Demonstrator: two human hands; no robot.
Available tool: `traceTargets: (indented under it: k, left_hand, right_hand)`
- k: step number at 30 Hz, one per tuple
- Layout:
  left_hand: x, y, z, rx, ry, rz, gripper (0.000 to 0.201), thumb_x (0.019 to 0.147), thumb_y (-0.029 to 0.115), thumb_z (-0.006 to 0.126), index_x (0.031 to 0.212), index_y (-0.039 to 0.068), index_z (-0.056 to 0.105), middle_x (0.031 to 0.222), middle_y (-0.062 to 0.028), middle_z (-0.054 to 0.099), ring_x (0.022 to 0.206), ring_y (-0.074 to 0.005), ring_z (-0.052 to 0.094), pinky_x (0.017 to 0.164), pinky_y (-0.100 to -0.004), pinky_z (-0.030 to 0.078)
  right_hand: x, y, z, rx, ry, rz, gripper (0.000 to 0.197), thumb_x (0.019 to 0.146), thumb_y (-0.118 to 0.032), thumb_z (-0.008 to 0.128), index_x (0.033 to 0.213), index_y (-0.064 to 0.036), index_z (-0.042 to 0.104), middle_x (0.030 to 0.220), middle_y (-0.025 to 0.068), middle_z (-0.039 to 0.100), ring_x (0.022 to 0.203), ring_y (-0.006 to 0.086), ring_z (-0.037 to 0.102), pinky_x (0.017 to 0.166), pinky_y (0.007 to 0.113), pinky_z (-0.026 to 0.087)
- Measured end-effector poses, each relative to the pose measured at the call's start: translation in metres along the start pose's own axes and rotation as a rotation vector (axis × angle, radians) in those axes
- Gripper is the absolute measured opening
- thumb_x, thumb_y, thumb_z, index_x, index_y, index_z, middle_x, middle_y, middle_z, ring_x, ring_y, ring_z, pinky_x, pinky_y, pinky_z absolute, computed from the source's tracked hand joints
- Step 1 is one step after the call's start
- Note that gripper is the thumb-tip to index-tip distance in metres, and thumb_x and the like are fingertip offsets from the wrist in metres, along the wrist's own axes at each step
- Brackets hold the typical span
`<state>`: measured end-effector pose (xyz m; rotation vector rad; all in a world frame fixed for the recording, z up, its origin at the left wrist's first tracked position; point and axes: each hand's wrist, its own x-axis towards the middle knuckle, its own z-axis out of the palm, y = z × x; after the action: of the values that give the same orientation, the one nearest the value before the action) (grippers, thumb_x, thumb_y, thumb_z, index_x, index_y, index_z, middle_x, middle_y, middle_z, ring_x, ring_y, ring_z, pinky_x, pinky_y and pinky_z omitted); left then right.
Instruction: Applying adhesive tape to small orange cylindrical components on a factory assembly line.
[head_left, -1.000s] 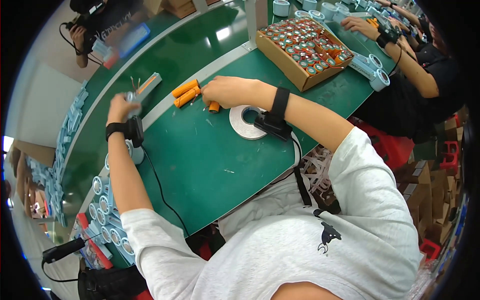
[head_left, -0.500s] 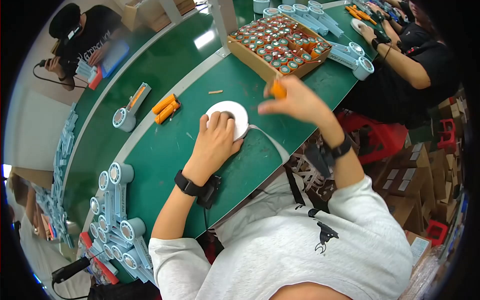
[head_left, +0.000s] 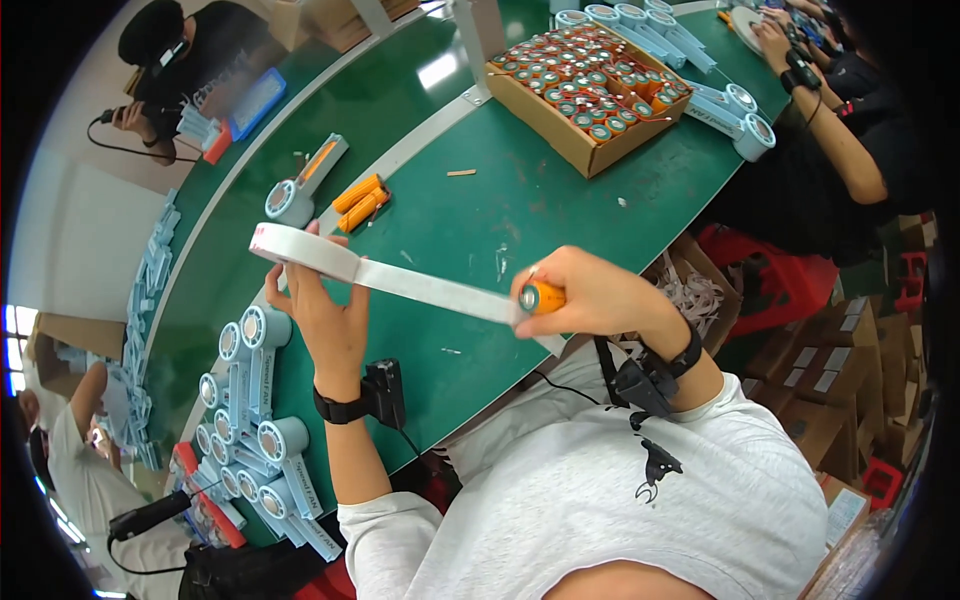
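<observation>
Near to us, our right hand is closed around one orange cylindrical battery cell, with its round end visible between the fingers. Our left hand holds up, above the green table, a flat roll of white tape; this roll is tilted on its edge and hides some of the fingers (so we cannot tell how tightly they grip it). Between both hands goes a taut strip of white tape, from the roll to our right fingers. At the left we see a cluster of light-blue plastic fans. Farther, beyond the roll, two orange cylindrical batteries lie side by side, near one light-blue fan with an orange piece in its handle. Still farther, to the right, stands a brown cardboard box, filled with upright orange batteries.
</observation>
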<state>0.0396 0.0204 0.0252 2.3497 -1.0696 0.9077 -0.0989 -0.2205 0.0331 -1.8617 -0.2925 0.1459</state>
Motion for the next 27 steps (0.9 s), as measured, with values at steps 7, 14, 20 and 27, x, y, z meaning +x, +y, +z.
traceTargets:
  k: [7,14,20,27]
  left_hand:
    - [-0.023,0.007,-0.008,-0.121,-0.085,-0.081,0.044,0.063,0.009,0.070,0.104,0.005,0.055,0.097,-0.0051,0.058,0.092,-0.0202,0.051,0.092,-0.0397,0.023]
    - [-0.031,0.005,-0.004,-0.143,-0.167,-0.038,0.048,0.061,0.011,0.072,0.106,0.004,0.056,0.091,-0.0047,0.058,0.091,-0.0206,0.051,0.090,-0.0398,0.024]
    - [-0.029,0.059,0.001,-0.464,-0.105,-0.145,0.054,0.061,0.018,0.079,0.108,0.002,0.056,0.098,-0.0052,0.061,0.093,-0.0188,0.050,0.090,-0.0370,0.025]
    - [-0.046,0.057,0.007,-0.531,0.059,-0.394,0.058,0.059,0.011,0.082,0.109,0.001,0.054,0.106,-0.0070,0.062,0.097,-0.0188,0.053,0.078,-0.0288,0.042]
  right_hand:
    - [0.019,-0.001,0.004,0.308,0.333,-0.001,0.046,0.074,-0.001,0.064,0.118,-0.0026,0.051,0.094,0.0069,0.059,0.079,0.0122,0.054,0.072,0.026,0.046]
    - [0.041,0.010,0.017,0.217,0.264,-0.312,0.033,0.082,-0.008,0.061,0.112,0.0015,0.057,0.098,0.0080,0.059,0.081,0.0106,0.051,0.072,0.021,0.044]
    - [0.060,0.004,0.046,0.463,0.333,-0.341,0.034,0.087,-0.024,0.058,0.109,0.0013,0.061,0.095,0.0055,0.057,0.080,0.0104,0.049,0.070,0.020,0.042]
    - [0.072,-0.005,0.086,0.582,0.526,-0.318,0.030,0.088,-0.025,0.056,0.099,0.0019,0.066,0.087,0.0036,0.056,0.074,0.0105,0.047,0.065,0.020,0.042]
